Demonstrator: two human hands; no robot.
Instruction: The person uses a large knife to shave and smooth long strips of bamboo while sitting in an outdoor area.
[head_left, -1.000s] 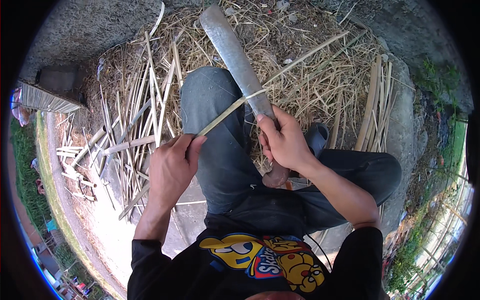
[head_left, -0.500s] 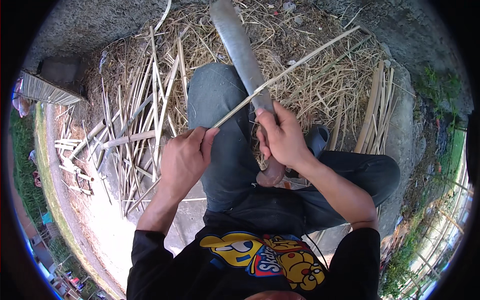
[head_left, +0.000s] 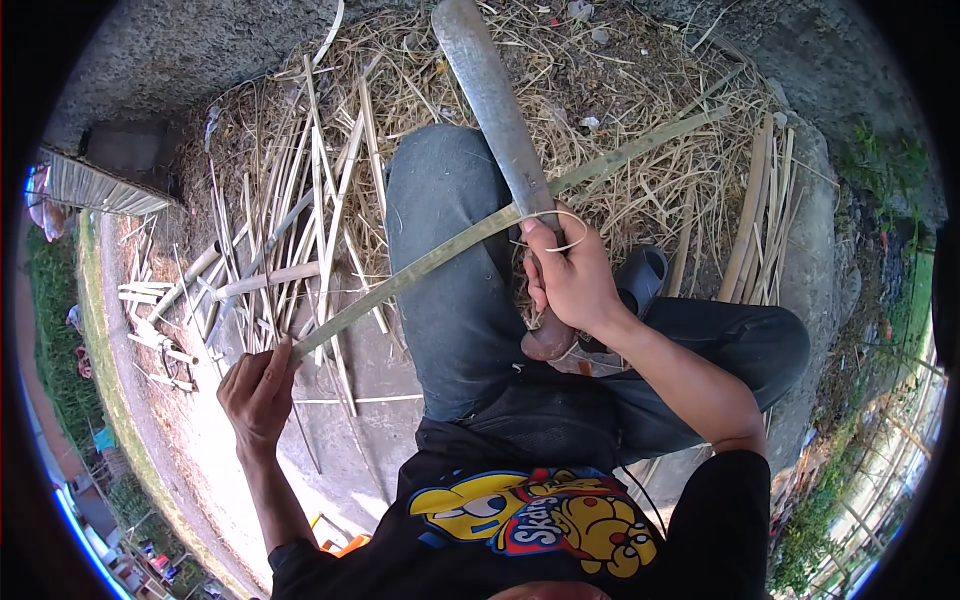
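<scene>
My right hand (head_left: 575, 275) is wrapped round the dark wooden handle of a machete (head_left: 490, 95); its wide grey blade points away from me over my knee. A long flat greenish bamboo strip (head_left: 430, 262) runs slantwise across my thigh, passing under or against the base of the blade. My left hand (head_left: 260, 395) pinches the strip's near left end, out to the left of my leg. The far end reaches up to the right over the straw. A thin curled shaving (head_left: 572, 232) loops beside my right thumb, at the blade's base.
Many loose bamboo strips (head_left: 320, 200) lie on the ground at left, with thicker bamboo pieces (head_left: 268, 280) among them. More strips (head_left: 750, 220) lie at right. Dry shavings (head_left: 640, 190) cover the ground ahead, up to a rough wall (head_left: 250, 40). A dark sandal (head_left: 640, 275) shows behind my right wrist.
My left hand has moved down and left, drawing the strip along the blade. The strip now shows its broad greenish face, and a curl has appeared by my right thumb. The machete has barely shifted.
</scene>
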